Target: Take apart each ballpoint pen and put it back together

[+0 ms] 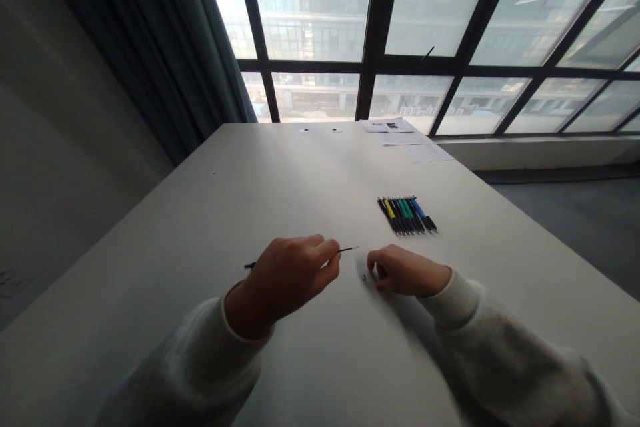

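Observation:
My left hand (pixel 295 273) is closed in a pinch around a thin dark pen refill (pixel 346 250), whose pale tip points right toward my other hand. From behind the left wrist pokes the end of a dark pen-like piece (pixel 249 266); the rest of it is hidden. My right hand (pixel 403 270) is low over the white table (pixel 320 360), its fingers bent and a little apart. Just left of those fingertips lies a tiny dark part (pixel 363 277), too small to name. No object shows between the right fingers.
A row of several pens (pixel 406 215), black with yellow, green and blue sections, lies beyond my right hand. Papers (pixel 403 137) rest at the far right edge near the window. Two small white pieces (pixel 304 131) lie at the far edge. A tiny speck (pixel 215 173) is at left.

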Demonstrator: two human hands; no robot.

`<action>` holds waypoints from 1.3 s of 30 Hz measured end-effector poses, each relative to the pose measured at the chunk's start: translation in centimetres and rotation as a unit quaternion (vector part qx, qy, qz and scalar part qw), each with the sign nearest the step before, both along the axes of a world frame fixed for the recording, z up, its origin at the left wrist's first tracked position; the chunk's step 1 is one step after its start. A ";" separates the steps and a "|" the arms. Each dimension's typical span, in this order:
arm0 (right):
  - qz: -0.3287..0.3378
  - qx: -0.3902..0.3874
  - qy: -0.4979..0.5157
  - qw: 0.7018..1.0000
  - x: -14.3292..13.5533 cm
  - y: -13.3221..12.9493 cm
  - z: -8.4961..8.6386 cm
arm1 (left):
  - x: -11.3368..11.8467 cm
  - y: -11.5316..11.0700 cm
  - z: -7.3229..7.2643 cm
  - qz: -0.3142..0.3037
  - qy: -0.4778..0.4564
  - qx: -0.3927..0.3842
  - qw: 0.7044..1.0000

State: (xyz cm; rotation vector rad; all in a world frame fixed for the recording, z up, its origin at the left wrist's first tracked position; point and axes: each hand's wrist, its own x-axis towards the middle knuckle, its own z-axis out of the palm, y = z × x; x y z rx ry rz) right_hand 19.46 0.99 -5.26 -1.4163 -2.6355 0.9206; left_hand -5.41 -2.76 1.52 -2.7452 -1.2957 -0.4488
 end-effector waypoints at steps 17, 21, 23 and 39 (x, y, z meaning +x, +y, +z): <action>0.047 0.193 0.240 0.950 -2.1 -3.9 5.6 | 0.5 -0.2 -0.5 -0.083 0.032 -0.018 0.996; 0.050 0.185 0.208 0.959 -1.1 -3.9 6.6 | -0.3 0.3 -0.1 -0.096 0.045 -0.026 0.994; 0.032 0.156 0.246 0.956 -0.6 -3.7 7.2 | -0.9 0.4 0.4 -0.096 0.040 -0.030 0.994; -0.119 -0.019 0.627 0.769 -5.4 -3.7 5.5 | 0.1 -1.3 1.1 -0.070 -0.227 -0.086 0.968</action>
